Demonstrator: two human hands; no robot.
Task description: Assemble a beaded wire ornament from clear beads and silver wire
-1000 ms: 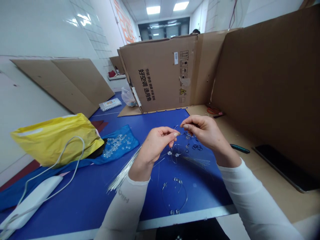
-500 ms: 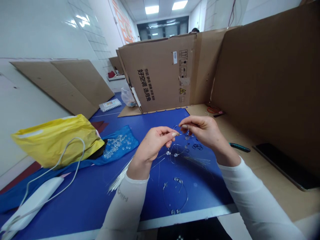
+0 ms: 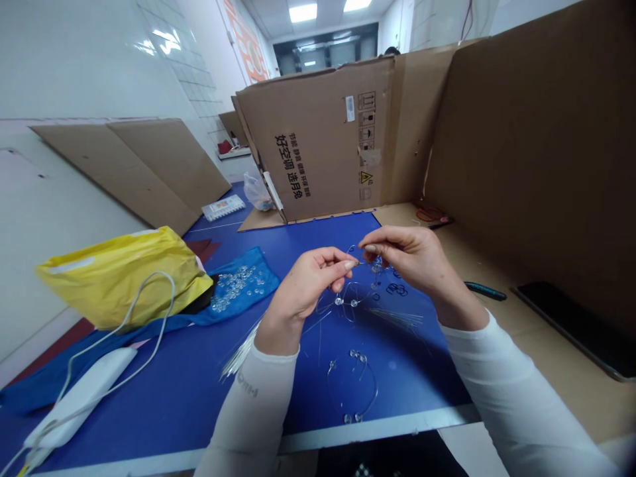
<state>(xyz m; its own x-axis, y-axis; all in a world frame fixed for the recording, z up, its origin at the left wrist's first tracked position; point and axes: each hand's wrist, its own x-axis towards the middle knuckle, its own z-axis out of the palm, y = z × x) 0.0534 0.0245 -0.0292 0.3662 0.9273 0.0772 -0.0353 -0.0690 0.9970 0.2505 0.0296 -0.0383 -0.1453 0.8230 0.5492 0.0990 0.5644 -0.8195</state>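
Note:
My left hand [image 3: 314,277] is closed in a pinch on a thin wire, its thumb and forefinger together. Facing it just to the right, my right hand [image 3: 410,257] also pinches the wire, the fingertips a short gap apart. Beneath the hands is a looped wire with clear beads [image 3: 339,301]; whether it hangs from my fingers or lies on the table cannot be told. Nearer me, a curved wire piece with clear beads [image 3: 376,389] rests on the blue table [image 3: 308,414]. Black rings [image 3: 397,289] and loose straight wires [image 3: 400,318] lie by my right hand.
Clear beads [image 3: 237,285] sit on blue cloth at left, beside a yellow bag [image 3: 124,278] and a white power strip [image 3: 82,394] with its cord. Cardboard [image 3: 322,146] walls the back and right. Pliers [image 3: 485,290], orange-handled scissors [image 3: 430,214] and a phone [image 3: 571,324] lie at right.
The view has shifted slightly, moving the surroundings a little to the right in the picture. Both hands keep their pinch, with the fingertips in nearly the same place.

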